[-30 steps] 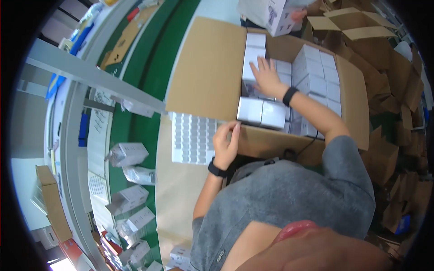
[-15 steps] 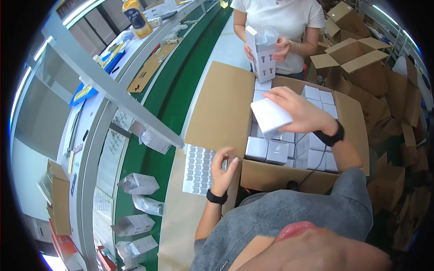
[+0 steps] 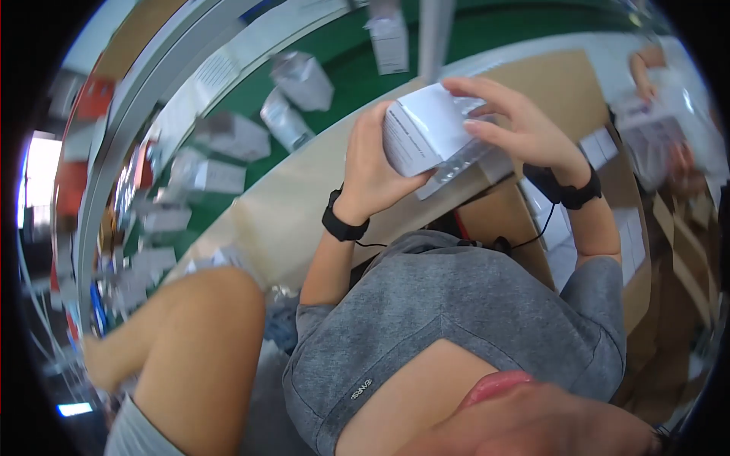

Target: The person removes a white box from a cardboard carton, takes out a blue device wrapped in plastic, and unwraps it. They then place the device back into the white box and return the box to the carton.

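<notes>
Left hand point(image 3: 372, 173)'s wrapped round a white box point(image 3: 427, 131) over the tan counter point(image 3: 293, 204), right hand point(image 3: 528, 129) loosely curled at the box's edge. Beyond the counter: green strip point(image 3: 348, 64) with cartons point(image 3: 304, 82).

A box point(image 3: 426, 125) sits between the hands point(image 3: 369, 171), the carton point(image 3: 498, 224) rightward, packages point(image 3: 304, 82) on the belt point(image 3: 347, 64) leftward.

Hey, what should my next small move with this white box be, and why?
Probably steady the white box with your left hand and settle the fingertips of your right hand on its right edge. The left hand grips its left side; the right fingertips overlap the opposite edge, but I can't tell how firmly they press.
</notes>
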`<action>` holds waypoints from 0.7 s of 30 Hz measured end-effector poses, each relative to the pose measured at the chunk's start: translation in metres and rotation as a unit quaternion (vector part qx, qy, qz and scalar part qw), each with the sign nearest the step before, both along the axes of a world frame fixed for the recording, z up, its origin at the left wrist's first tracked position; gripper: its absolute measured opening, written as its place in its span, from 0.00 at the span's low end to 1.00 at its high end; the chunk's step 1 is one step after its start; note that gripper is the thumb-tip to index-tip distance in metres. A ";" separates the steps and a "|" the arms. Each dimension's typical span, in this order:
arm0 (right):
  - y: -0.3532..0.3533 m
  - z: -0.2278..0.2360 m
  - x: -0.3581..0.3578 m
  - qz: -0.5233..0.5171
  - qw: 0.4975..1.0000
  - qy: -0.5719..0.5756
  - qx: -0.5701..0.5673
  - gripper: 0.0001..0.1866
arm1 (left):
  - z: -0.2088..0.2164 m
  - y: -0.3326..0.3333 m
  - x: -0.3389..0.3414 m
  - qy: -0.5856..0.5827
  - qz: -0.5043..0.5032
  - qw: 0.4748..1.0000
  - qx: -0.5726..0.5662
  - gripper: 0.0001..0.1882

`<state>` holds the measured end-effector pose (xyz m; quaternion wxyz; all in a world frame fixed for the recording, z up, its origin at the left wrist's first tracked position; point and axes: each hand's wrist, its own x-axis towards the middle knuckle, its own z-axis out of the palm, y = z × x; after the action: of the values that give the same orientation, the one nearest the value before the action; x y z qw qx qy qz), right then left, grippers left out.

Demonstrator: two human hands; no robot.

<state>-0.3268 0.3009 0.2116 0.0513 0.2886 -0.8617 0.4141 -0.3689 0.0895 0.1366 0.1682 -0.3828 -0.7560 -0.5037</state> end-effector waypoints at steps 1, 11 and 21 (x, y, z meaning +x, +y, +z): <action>-0.012 -0.002 -0.006 -0.021 0.998 -0.047 -0.024 0.27 | 0.002 -0.009 0.005 -0.002 0.029 1.000 0.000 0.46; -0.106 0.022 -0.035 0.088 0.984 0.054 0.142 0.28 | 0.032 -0.094 0.047 0.149 0.240 0.948 -0.149 0.39; -0.093 -0.006 -0.049 0.210 0.963 -0.027 0.169 0.29 | 0.007 -0.078 0.063 0.070 0.249 0.950 -0.176 0.41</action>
<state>-0.3760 0.2083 0.2054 -0.1091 0.4561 -0.8404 0.2716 -0.3061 0.0112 0.1436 0.2710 -0.2402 -0.8903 -0.2761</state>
